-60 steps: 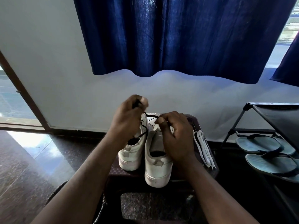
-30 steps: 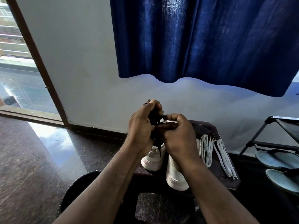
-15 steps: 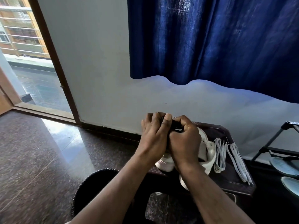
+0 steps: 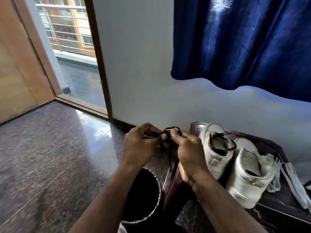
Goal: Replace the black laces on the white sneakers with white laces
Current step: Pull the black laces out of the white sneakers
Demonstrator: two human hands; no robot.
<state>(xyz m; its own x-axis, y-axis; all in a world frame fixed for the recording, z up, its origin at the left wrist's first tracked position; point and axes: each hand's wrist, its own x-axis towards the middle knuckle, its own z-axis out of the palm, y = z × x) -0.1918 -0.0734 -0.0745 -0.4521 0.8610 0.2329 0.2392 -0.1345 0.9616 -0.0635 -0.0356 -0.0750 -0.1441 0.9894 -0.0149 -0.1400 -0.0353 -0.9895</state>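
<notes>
While both sneakers [image 4: 235,158] sit lower right, left hand [image 4: 141,145] and right hand [image 4: 188,153] pinch a removed black lace [image 4: 171,158] above the bin [image 4: 143,195].

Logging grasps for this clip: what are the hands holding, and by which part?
Both the left hand and right hand pinch a loose black lace at its bunched upper loop; its ends dangle free below.

**A home, by the balcony**

A dark blue cloth curtain [image 4: 244,44] hangs before the white wall [image 4: 134,64]. The polished dark stone floor [image 4: 50,148] shines. A light brown wooden door [image 4: 16,64] is open to a balcony [image 4: 80,78] with white metal railing [image 4: 67,14]. White sneakers [image 4: 245,179] stand on a low dark table [image 4: 277,211].
</notes>
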